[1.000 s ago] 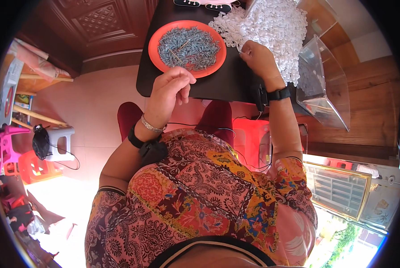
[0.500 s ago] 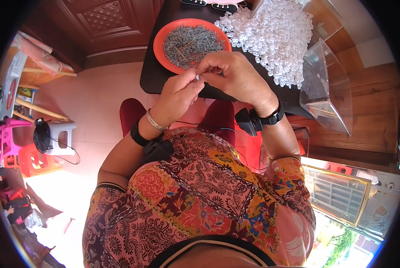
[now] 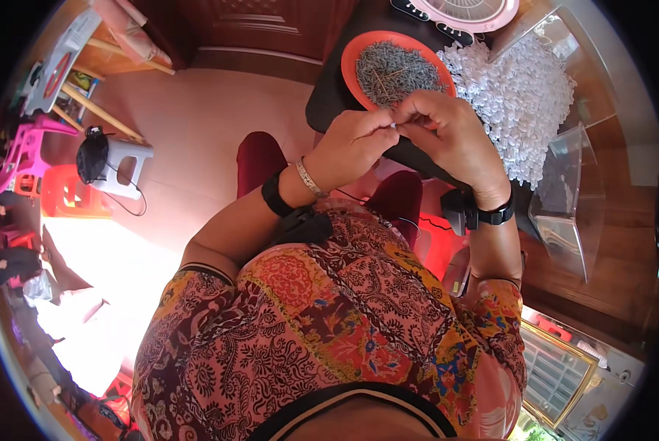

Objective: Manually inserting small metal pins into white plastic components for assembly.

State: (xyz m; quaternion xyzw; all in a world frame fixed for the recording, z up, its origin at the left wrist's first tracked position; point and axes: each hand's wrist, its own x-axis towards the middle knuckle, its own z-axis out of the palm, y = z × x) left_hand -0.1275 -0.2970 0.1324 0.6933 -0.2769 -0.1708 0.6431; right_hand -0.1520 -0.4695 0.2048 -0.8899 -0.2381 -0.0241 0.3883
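Observation:
Both hands meet in front of me above the near edge of a black table (image 3: 328, 103). Between the thumb and fingers of my left hand (image 3: 355, 147) is a small white plastic piece (image 3: 393, 126), mostly covered by the fingertips. My right hand (image 3: 454, 136) is closed in a pinch right against that piece; whatever its fingertips hold is hidden. Just beyond the hands sits an orange-red plastic dish (image 3: 350, 70) filled with small grey screw-like pieces (image 3: 396, 73). To its right spreads a big heap of small white plastic pieces (image 3: 524, 103).
A clear plastic panel (image 3: 576, 198) stands at the table's right side. Behind the dish are a pink round fan (image 3: 476, 11) and a black shoe-like item with white laces (image 3: 454, 33). Grey (image 3: 127, 165), red (image 3: 68, 195) and pink stools (image 3: 31, 151) stand at left.
My view has turned, so the table, dish and heap sit farther right in the picture. The hands stay pinched together around the white piece.

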